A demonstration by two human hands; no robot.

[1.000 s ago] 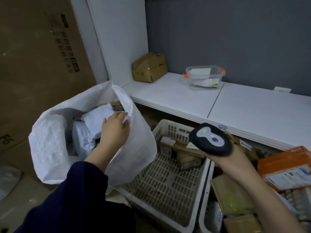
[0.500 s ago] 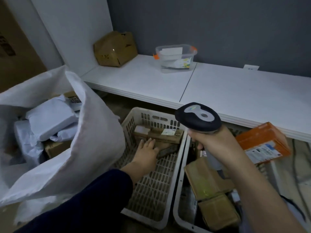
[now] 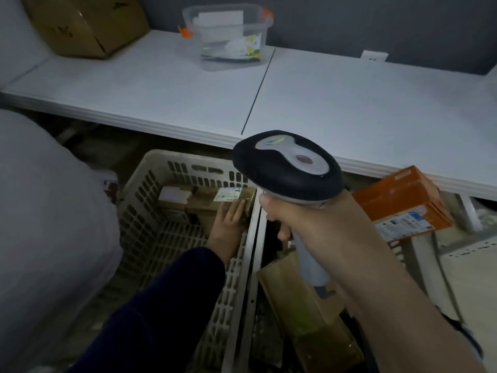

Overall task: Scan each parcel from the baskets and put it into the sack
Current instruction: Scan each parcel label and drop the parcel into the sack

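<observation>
Left hand (image 3: 228,222): down in the left basket (image 3: 150,168), fingers laid fairly straight over the top of the labelled parcel (image 3: 204,200). It touches the parcel and has not closed round it; I can't see the thumb.
Labelled parcel: brown, in the far right corner of the left basket, with its white label facing up. That suits a scan from above.
Second parcel (image 3: 174,196): just left of the first and touching it, also label up.
Right hand (image 3: 322,232): wrapped firmly round the handle of the scanner (image 3: 285,162).
Scanner: held high over the seam between the two baskets, its head pointing far and left. It looks kept ready for the parcel to be brought up to it.
Sack (image 3: 53,211): a white bulk on the left, just beside the left basket, so each drop is a short reach.
Right basket (image 3: 254,265): touching the left one, with brown parcels (image 3: 295,305) lying near the person. An orange box (image 3: 400,200) rests tilted further right.
White shelf (image 3: 161,84): runs across the far side above the baskets. It carries a cardboard box (image 3: 86,25) at far left and a clear tub (image 3: 228,33).
Step, as I judge it: picking the next parcel. It has not yet been lifted or scanned.
</observation>
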